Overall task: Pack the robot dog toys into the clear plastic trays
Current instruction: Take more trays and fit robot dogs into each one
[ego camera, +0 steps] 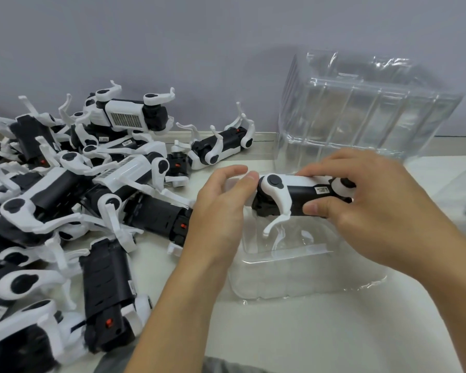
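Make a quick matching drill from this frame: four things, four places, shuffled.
Things:
1. black-and-white robot dog toy with a small label
2. heap of black-and-white robot dog toys
3. tall stack of clear plastic trays
4. shallow clear plastic tray

Places:
A. against the wall, back right
B. under both hands, on the table
C. held in the right hand
D. spread over the table's left side

Pairs: 1-C, 2-D, 3-A, 4-B
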`<state>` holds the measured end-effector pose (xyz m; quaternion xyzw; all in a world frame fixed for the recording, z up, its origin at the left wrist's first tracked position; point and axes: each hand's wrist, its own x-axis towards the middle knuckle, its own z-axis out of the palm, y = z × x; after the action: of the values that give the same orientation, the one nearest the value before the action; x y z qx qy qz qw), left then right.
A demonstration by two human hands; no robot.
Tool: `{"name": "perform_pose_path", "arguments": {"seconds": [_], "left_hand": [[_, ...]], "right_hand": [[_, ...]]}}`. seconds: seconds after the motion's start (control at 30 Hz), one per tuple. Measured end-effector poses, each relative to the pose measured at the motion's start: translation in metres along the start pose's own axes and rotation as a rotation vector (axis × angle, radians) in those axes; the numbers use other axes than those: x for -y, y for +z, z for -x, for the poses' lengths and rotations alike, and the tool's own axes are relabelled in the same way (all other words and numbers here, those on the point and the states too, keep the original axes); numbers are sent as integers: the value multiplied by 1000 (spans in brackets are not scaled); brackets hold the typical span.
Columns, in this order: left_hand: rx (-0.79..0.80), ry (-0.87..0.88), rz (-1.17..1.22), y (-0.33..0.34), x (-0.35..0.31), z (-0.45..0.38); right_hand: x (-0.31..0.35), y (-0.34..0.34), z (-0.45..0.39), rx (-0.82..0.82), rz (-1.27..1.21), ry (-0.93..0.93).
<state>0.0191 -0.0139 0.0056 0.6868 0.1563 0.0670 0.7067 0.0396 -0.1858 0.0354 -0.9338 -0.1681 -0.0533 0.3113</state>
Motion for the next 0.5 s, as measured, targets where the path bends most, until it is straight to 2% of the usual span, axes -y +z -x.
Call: {"name": "perform_pose_path", "arguments": {"seconds": [0.5], "left_hand": [[-34, 37, -89, -2, 7, -3]], "right_hand": [[-5, 7, -1, -22, 157, -60]]}}
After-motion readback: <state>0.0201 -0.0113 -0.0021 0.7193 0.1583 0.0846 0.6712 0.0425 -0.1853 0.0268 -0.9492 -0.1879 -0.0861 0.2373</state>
